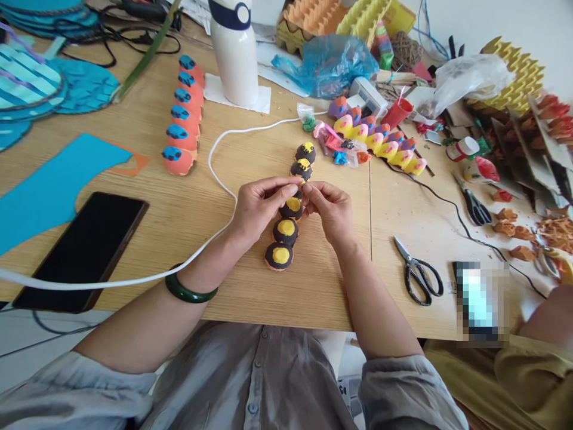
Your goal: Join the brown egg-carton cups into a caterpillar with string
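Note:
A strip of egg-carton cups (286,232) runs away from me on the table, each cup topped with a black layer and a yellow round. The two farthest cups carry small black marks on their yellow. My left hand (262,206) pinches thumb and forefinger together over the middle of the strip. Opposite it, my right hand (330,209) is closed in a pinch too, its fingertips meeting the left ones. Whatever lies between the fingertips is too small to make out. Both hands partly cover the middle cups.
An orange cup strip with blue tops (181,119) and a white bottle (235,60) stand beyond. A white cable (219,161) crosses left. Scissors (421,275) lie right; a phone (85,248) lies left. Clay packets (333,140) sit beyond the strip. Another person's arm (548,316) shows at right.

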### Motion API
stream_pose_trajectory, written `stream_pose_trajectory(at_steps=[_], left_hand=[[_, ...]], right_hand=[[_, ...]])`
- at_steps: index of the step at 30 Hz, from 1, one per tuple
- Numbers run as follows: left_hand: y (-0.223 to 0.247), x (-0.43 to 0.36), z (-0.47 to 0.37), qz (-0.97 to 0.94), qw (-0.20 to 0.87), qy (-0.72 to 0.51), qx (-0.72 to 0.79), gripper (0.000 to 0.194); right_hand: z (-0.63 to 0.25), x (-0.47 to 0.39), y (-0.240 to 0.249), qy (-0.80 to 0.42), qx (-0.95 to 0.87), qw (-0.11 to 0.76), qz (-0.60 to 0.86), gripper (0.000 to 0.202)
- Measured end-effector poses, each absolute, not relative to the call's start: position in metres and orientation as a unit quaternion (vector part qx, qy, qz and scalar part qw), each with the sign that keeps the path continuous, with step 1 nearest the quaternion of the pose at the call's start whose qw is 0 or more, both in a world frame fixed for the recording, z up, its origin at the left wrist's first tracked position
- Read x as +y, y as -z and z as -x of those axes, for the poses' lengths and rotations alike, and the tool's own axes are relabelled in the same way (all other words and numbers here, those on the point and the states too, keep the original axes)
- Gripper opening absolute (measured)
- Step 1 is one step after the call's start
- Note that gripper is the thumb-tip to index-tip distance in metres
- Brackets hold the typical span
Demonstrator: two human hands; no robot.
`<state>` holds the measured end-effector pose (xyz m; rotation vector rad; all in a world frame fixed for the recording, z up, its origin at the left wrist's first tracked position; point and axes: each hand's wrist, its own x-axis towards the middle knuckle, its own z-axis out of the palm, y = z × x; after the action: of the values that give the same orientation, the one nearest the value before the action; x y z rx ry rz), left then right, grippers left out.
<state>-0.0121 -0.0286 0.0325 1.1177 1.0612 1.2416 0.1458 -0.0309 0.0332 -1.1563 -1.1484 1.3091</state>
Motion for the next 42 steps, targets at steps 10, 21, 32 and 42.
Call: stream_pose_trajectory(at_steps=[10, 21, 32, 42], left_hand=[[-0.0243, -0.0289, 0.0137, -0.534, 0.493, -0.528, 0.438, 0.026], [-0.0249, -0.0281, 0.0127, -0.502, 0.516, -0.526, 0.453, 0.028], [-0.0244, -0.0285, 0.0124, -0.506, 0.513, -0.516, 0.463, 0.027], [-0.025, -0.026, 0.0089, -0.422, 0.572, -0.547, 0.442, 0.021]], right_hand=[[-0.1443, -0.0319, -0.0308, -0.558, -0.479, 0.497, 0.461, 0.042], [-0.1437, -0.0335, -0.0346, -0.593, -0.474, 0.474, 0.447, 0.039], [-0.1447, -0.032, -0.0308, -0.57, -0.487, 0.466, 0.47, 0.043], [-0.146, -0.0325, -0.0307, -0.522, -0.488, 0.508, 0.48, 0.037]])
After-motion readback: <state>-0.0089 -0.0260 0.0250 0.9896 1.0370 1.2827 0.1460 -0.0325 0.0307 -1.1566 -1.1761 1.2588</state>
